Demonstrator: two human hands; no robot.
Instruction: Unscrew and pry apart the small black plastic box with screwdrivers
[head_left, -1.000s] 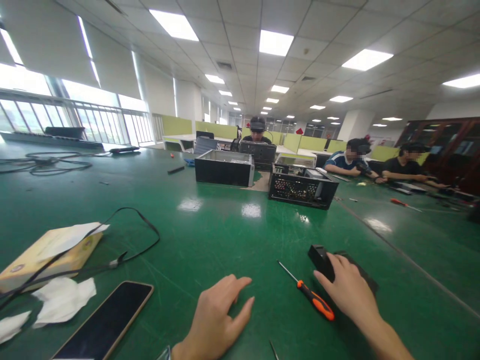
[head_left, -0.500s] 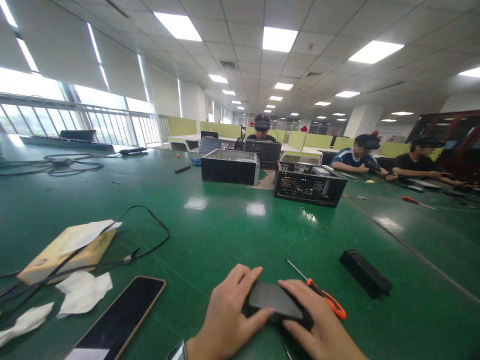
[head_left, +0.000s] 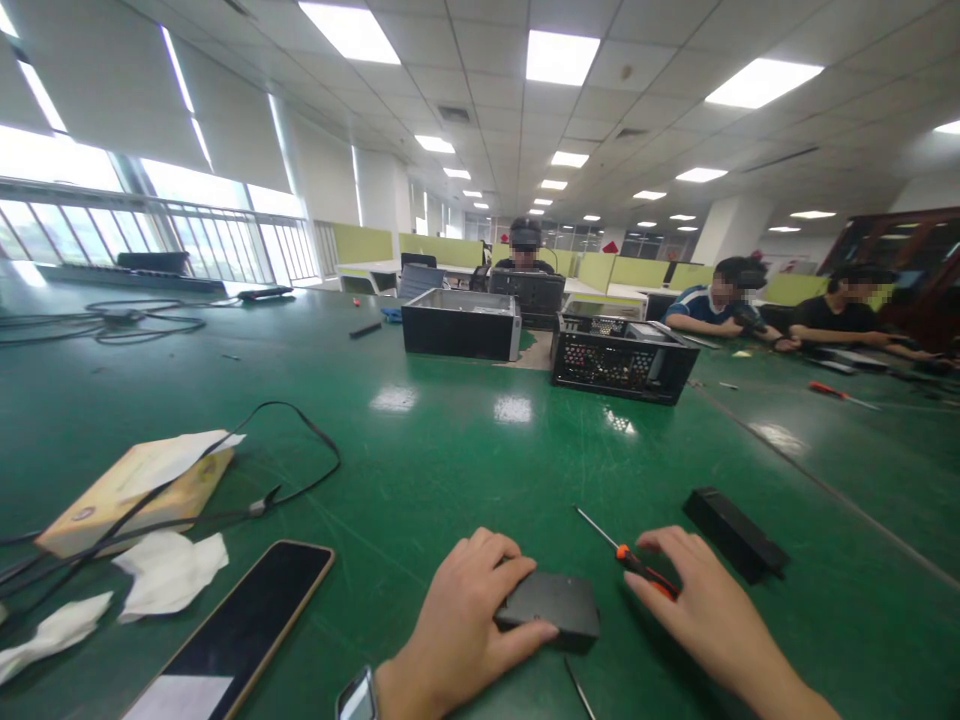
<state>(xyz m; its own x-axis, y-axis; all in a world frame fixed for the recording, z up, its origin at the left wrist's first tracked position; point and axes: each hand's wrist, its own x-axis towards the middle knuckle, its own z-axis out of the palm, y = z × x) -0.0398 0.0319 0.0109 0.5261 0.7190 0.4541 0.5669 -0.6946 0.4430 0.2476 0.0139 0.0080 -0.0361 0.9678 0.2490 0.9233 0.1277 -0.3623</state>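
Observation:
A small black rectangular box (head_left: 553, 606) lies on the green table in front of me. My left hand (head_left: 480, 600) grips its left end, thumb along the near side and fingers over the far side. To the right, my right hand (head_left: 686, 590) reaches over the orange-and-black handle of a screwdriver (head_left: 622, 551). Its thumb and fingers are apart on either side of that handle; whether they touch it I cannot tell. The screwdriver's shaft points away to the left. A thin metal shaft (head_left: 579, 690) shows below the box, its other end cut off by the frame.
A longer black block (head_left: 735, 535) lies right of my right hand. On the left are a phone (head_left: 247, 630), crumpled tissues (head_left: 171, 575), a tissue box (head_left: 142, 490) and black cables (head_left: 315, 485). Two computer cases (head_left: 461, 330) stand ahead; people sit beyond.
My right hand has let go of the black box and moved right, over the screwdriver handle. My left hand keeps its grip on the box.

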